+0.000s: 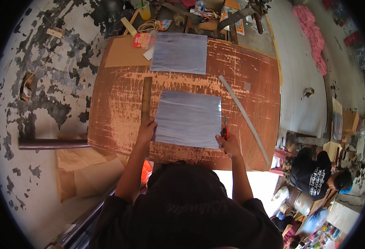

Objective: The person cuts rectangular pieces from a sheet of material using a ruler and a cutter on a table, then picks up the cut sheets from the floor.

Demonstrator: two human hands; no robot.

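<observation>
Grasping the near grey sheet (188, 119) at the worn brown table (116, 103)

The near grey sheet is held within the near edge of the worn brown table, about midway between left and right; whether it is laid flat or slightly raised cannot be told. A band of open board is left between its far edge and the far grey sheet (178, 54). On the left, only a narrow gap is left before the brown strip (146, 97); on the right, a wedge of bare board, widening toward the near side, is bounded by the slanting grey strip (244, 118).

The sheet's long axis is laid left to right, its right end turned slightly nearer. Its left edge is grasped close to the near corner by the bent fingers of the left hand (148, 129). The red-handled tool (226, 131) is clenched in the right hand (231, 145) beside the right near corner, its tip pointed far; whether the sheet is also pinched there cannot be told.
</observation>
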